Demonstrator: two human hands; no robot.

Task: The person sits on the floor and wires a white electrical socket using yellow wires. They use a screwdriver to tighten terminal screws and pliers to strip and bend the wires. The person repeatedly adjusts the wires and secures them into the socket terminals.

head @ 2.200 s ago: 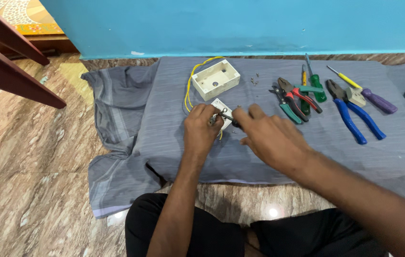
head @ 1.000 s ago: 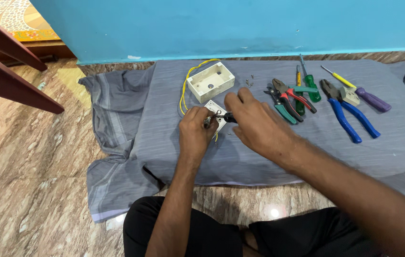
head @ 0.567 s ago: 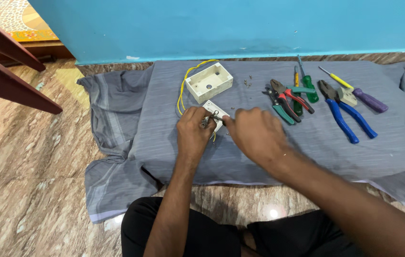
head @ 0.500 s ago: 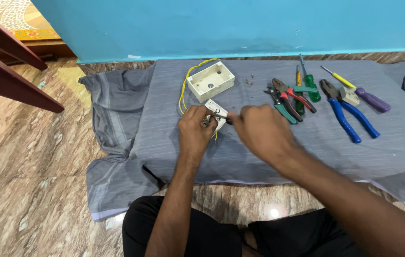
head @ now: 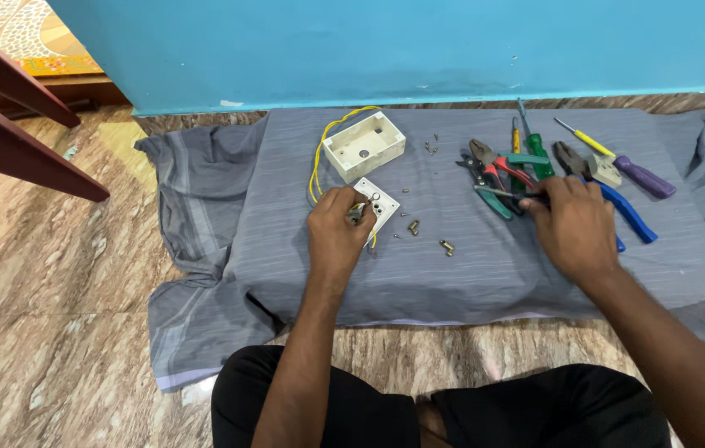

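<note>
On the grey cloth point(head: 485, 265) spread over the marble floor, the left hand point(head: 337, 235) rests closed on the white plate point(head: 379, 206), pinching a small metal part at its near edge; the fingers cover that part, so its shape is hard to make out. A yellow wire point(head: 319, 158) loops from the plate side up to the open white box point(head: 364, 146), which sits just behind the plate; the wire's lower end is hidden under the hand.

The right hand point(head: 570, 224) lies well apart, over by the tools, palm down with fingers curled on a thin dark tool point(head: 498, 192) whose tip pokes out to the left. Its handle is hidden under the hand, so the kind of tool cannot be told. The hand also covers part of the blue pliers point(head: 630, 217).

Beside it lie red-handled pliers point(head: 498, 166), a green screwdriver point(head: 539, 153) and a purple screwdriver point(head: 639, 172), overlapping in places so that some handles are hard to separate.

Between the hands, loose brass screws point(head: 447, 246) lie on the cloth, with tinier ones point(head: 432, 146) near the box, too small to tell apart. A dark wooden frame point(head: 12, 124) is cut off at the upper left.
</note>
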